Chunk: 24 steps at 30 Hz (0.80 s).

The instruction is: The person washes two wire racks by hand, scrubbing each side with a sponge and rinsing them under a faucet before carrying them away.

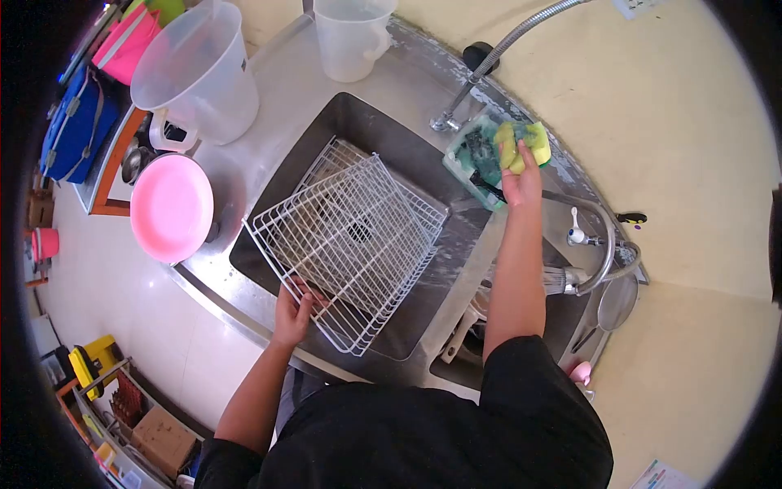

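My left hand grips the near edge of a white wire rack, fingers wrapped around its wires. The rack is tilted over the left sink basin, and more wire mesh shows beneath it. My right hand is at a clear plastic container on the sink's back ledge, its fingers closed on a yellow-green sponge. A brighter yellow piece lies right beside that sponge. Dark green scouring material and a black handle show in the container.
Two clear plastic jugs and a pink round basin stand on the steel counter. A hose faucet rises behind the container. The right basin holds a pan with a pale handle. A strainer lies near the wall.
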Available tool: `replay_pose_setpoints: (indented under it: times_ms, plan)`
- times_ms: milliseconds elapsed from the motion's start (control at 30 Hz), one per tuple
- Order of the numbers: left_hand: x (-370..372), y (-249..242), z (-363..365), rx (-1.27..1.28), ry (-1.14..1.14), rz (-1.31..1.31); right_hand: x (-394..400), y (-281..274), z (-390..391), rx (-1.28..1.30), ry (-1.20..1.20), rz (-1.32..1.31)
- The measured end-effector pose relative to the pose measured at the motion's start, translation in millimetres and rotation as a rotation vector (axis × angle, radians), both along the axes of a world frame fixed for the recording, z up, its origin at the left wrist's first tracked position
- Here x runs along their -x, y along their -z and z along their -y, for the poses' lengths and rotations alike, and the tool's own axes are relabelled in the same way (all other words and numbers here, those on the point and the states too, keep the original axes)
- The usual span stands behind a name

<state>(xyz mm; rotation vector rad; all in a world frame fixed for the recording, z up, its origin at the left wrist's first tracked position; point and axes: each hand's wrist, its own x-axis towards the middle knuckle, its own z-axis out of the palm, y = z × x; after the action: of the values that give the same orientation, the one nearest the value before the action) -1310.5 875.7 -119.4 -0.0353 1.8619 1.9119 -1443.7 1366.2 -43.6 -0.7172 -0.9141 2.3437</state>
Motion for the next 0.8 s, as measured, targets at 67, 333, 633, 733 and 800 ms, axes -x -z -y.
replay_pose_setpoints:
  times_ms: [67,333,633,733,800]
  plan:
    - [0,-2,-1,-0.044,-0.015,0.045,-3,14,-10,0.097,-0.005,-0.032]
    - [-4,12,2,-0.075,-0.016,-0.023,-52,40,128,-0.412,-0.676,0.433]
    - [0,-6,0,-0.084,-0.021,0.083,-111,115,286,-0.86,-0.905,0.28]
    - [2,-6,0,-0.064,-0.001,0.088,-108,99,308,-1.215,-0.711,0.298]
    - [3,-8,-1,-0.115,-0.021,0.125,-102,102,307,-1.334,-0.631,0.192]
